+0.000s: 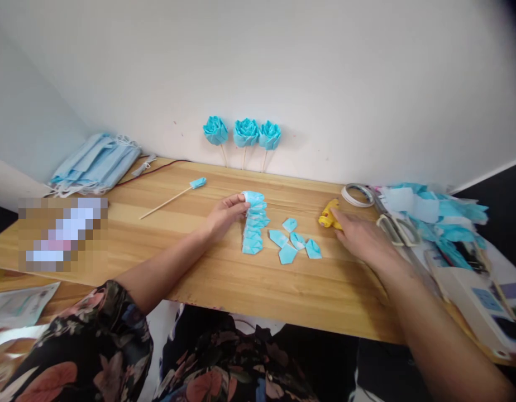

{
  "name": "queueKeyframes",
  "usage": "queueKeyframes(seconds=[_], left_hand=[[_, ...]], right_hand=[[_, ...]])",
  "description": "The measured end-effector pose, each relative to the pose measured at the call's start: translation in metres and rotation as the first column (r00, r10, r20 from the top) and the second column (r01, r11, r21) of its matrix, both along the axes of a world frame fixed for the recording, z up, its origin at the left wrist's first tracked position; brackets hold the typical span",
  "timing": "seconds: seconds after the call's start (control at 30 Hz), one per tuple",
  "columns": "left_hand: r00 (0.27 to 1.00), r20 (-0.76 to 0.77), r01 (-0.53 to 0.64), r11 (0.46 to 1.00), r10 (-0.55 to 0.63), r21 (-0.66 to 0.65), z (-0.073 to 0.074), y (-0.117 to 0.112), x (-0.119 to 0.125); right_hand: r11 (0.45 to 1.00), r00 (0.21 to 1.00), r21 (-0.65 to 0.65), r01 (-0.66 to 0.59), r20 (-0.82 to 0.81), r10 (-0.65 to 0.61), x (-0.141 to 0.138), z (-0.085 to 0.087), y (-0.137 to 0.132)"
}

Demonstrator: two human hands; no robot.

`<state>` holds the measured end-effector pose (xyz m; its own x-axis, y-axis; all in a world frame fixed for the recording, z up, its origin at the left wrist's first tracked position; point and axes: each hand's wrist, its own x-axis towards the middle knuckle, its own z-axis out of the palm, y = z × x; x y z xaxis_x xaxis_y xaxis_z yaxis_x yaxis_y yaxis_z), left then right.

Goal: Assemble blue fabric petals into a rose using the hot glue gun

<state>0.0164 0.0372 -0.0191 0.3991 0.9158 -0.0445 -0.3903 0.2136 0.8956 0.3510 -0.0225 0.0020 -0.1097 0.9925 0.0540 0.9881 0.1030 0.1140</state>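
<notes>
At the centre of the table, my left hand (228,216) pinches the edge of the top piece in a column of overlapping folded blue petals (253,226). The petals look cut from thin mask-like fabric. My right hand (361,237), to the right, is closed around a yellow glue gun (328,214); its handle is mostly hidden by the fingers. Between the hands lie several loose blue petals (288,254). A thin wooden stick (166,202) with a small rolled blue tip (198,182) rests left of my left hand.
Three blue fabric flowers (246,133) on sticks lean against the wall. A stack of blue face masks (96,162) sits at the back left. On the right are a tape roll (357,195), scissors (398,230), blue fabric scraps (442,215) and a white device (471,304). A blurred patch covers something left.
</notes>
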Motion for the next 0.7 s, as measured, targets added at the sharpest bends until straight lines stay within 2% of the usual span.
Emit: queueKeyframes(seconds=[0.07,0.1,0.17,0.2,0.23,0.27,0.3,0.33,0.4,0.47,0.57,0.7], left_hand=[[1.000,-0.009,-0.007,1.000,0.008,0.019,-0.001,0.000,0.000],[1.000,-0.017,-0.007,0.999,0.007,0.038,-0.002,0.001,0.001],[0.999,-0.032,0.005,0.997,-0.002,0.080,-0.003,0.002,0.001],[0.999,-0.037,0.014,0.995,-0.010,0.100,-0.003,0.002,0.001],[0.999,-0.040,0.024,0.993,-0.020,0.115,-0.003,0.003,0.001],[0.999,-0.043,0.037,0.991,-0.032,0.128,-0.003,0.003,0.001],[0.998,-0.044,0.049,0.989,-0.044,0.138,-0.003,0.002,0.002],[0.997,-0.045,0.064,0.987,-0.058,0.148,-0.002,0.002,0.002],[0.994,-0.058,0.102,0.981,-0.093,0.167,-0.003,0.001,0.002],[0.990,-0.075,0.134,0.973,-0.122,0.187,-0.003,0.000,0.002],[0.986,-0.094,0.157,0.966,-0.140,0.205,-0.004,0.000,0.001],[0.982,-0.111,0.172,0.965,-0.153,0.196,-0.006,0.000,0.001]], right_hand=[[1.000,0.999,-0.014,0.010,0.039,-0.010,0.000,-0.005,0.002],[0.999,0.999,-0.013,0.035,0.022,-0.035,0.000,-0.002,0.003],[0.988,0.980,0.031,0.153,-0.130,-0.148,-0.002,0.013,0.002],[0.966,0.939,0.063,0.250,-0.260,-0.226,-0.003,0.023,0.001],[0.942,0.869,0.096,0.321,-0.426,-0.253,-0.006,0.034,-0.001],[0.910,0.749,0.123,0.396,-0.617,-0.242,-0.010,0.043,-0.003],[0.906,0.603,0.105,0.410,-0.776,-0.183,-0.015,0.052,-0.006],[0.923,0.461,0.066,0.379,-0.878,-0.127,-0.021,0.058,-0.009],[0.975,0.213,0.015,0.221,-0.977,-0.033,-0.036,0.061,-0.013],[0.998,0.050,-0.036,0.055,-0.998,-0.039,-0.051,0.056,-0.015],[0.987,-0.041,-0.094,-0.132,-0.994,-0.100,-0.069,0.039,-0.014],[0.964,-0.038,-0.132,-0.229,-0.989,-0.145,-0.080,0.020,-0.012]])
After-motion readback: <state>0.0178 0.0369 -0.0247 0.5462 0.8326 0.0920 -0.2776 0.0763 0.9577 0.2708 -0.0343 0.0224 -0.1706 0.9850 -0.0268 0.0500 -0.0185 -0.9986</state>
